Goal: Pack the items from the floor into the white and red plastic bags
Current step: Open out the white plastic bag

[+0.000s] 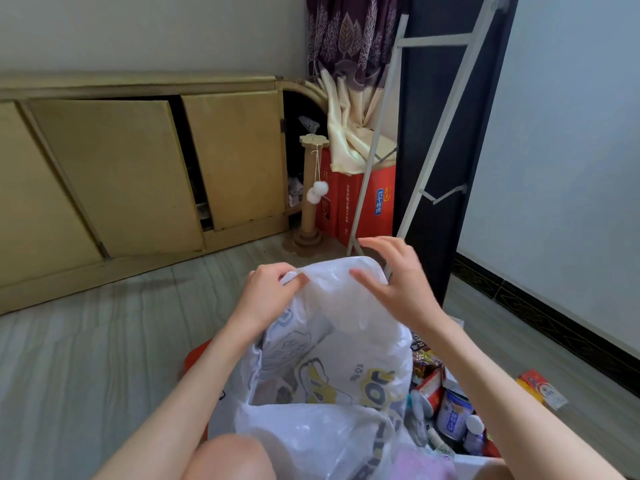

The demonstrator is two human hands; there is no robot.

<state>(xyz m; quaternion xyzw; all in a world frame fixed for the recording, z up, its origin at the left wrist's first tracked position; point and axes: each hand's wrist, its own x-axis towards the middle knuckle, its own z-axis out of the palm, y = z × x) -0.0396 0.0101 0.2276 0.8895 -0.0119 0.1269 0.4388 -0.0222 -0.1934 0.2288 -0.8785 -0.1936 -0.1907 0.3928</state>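
Note:
A white plastic bag (346,358) with yellow and grey print stands on the floor in front of me, bulging. My left hand (270,292) pinches its top edge at the left. My right hand (391,271) hovers at the top right of the bag with fingers spread and relaxed, the thumb touching the plastic. A red bag (195,358) peeks out behind my left forearm. Several cans, bottles and snack packets (446,403) lie in a pile on the floor to the right of the white bag. A red and yellow packet (542,389) lies apart, further right.
A low yellow cabinet (138,174) runs along the back left wall. A cardboard scratching post (310,192), a red box (360,206) and a white metal rack (426,140) stand at the back. My knee (228,459) is at the bottom edge.

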